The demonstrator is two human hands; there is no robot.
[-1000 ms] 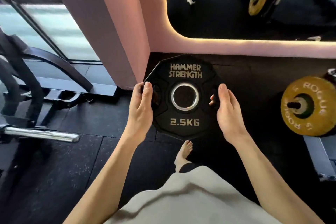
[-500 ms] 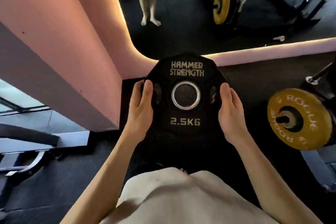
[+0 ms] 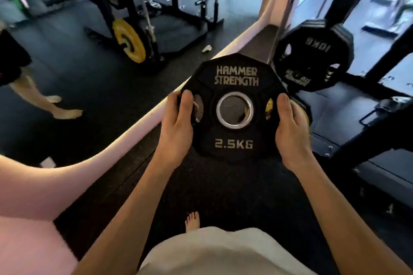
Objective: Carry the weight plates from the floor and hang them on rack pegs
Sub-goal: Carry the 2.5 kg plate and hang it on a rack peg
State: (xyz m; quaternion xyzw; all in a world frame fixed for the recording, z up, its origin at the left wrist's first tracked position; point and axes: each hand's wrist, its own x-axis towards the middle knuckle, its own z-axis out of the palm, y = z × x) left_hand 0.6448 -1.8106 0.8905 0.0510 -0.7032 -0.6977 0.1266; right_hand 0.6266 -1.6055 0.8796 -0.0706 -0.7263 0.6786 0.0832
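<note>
I hold a black 2.5 kg Hammer Strength plate [image 3: 234, 140] upright in front of my chest, its lettered face toward me. My left hand [image 3: 177, 127] grips its left edge, thumb on the face beside the left grip slot. My right hand [image 3: 290, 131] grips the right edge the same way. A black 10 kg plate [image 3: 312, 56] hangs on the black rack [image 3: 388, 58] just beyond and to the right. A sliver of a yellow plate [image 3: 305, 114] shows behind my right hand.
A floor-level mirror with a pink lit frame [image 3: 143, 120] runs along the left, reflecting a yellow plate, a rack and a person's bare legs. Black rubber floor [image 3: 223, 196] lies below, with my bare foot [image 3: 192, 221]. The rack's base rails [image 3: 368, 118] lie at right.
The view has swung right: the pink pillar has slid out to the lower left and the rack with the 10 kg plate has come in. Both hands keep the same grip on the plate.
</note>
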